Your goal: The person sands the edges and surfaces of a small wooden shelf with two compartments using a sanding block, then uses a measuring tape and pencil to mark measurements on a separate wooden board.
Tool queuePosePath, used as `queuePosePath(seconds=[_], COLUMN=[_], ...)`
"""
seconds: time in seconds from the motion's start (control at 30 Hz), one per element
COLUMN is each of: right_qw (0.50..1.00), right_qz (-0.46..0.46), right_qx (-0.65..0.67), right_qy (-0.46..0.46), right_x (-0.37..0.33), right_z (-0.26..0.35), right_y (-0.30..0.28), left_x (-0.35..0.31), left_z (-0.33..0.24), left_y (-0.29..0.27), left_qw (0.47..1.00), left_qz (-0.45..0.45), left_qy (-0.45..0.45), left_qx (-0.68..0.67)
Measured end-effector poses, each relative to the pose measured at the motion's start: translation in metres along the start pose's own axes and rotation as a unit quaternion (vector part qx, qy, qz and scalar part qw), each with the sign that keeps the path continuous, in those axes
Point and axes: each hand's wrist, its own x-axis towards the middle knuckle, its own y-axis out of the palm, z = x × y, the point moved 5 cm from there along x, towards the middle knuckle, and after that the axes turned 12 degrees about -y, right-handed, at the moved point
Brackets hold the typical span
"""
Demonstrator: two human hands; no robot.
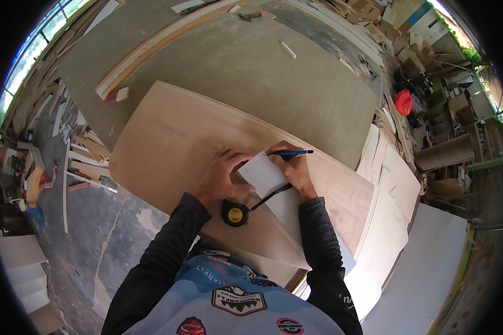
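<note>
A blue-and-black pencil (294, 152) is pinched in my right hand (294, 170), over the far edge of a white flat piece (264, 174). My left hand (223, 177) lies at the left corner of that piece, fingers spread and thumb against its near side. Just below my left hand sits a black tape measure (235, 214) with a yellow centre. A dark strap (271, 196) runs from it across the white piece toward my right wrist. All of this rests on a light brown wooden panel (179, 134) with a rounded left corner.
Beneath the panel is a large grey-green sheet (229, 67), with a long wooden strip (156, 50) and a small white stick (288, 49) on it. Pale sheets (383, 195) are stacked at right. Wood offcuts (89, 151) lie on the left floor.
</note>
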Motion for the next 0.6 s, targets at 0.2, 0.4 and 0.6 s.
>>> queuePosePath(seconds=[0.2, 0.4, 0.6], right_qw=[1.0, 1.0, 1.0], right_qz=[0.007, 0.018, 0.017], right_qx=[-0.005, 0.006, 0.008], right_qy=[-0.015, -0.005, 0.001], right_x=[0.0011, 0.001, 0.0007], right_z=[-0.0012, -0.0012, -0.002], right_y=[-0.0008, 0.0005, 0.0012], left_x=[0.0007, 0.0006, 0.0003], left_z=[0.0006, 0.0032, 0.0036], left_y=[0.0008, 0.0012, 0.0011], left_qw=[1.0, 1.0, 1.0], left_qz=[0.004, 0.01, 0.009], left_qy=[-0.004, -0.007, -0.012], left_qx=[0.0, -0.008, -0.016])
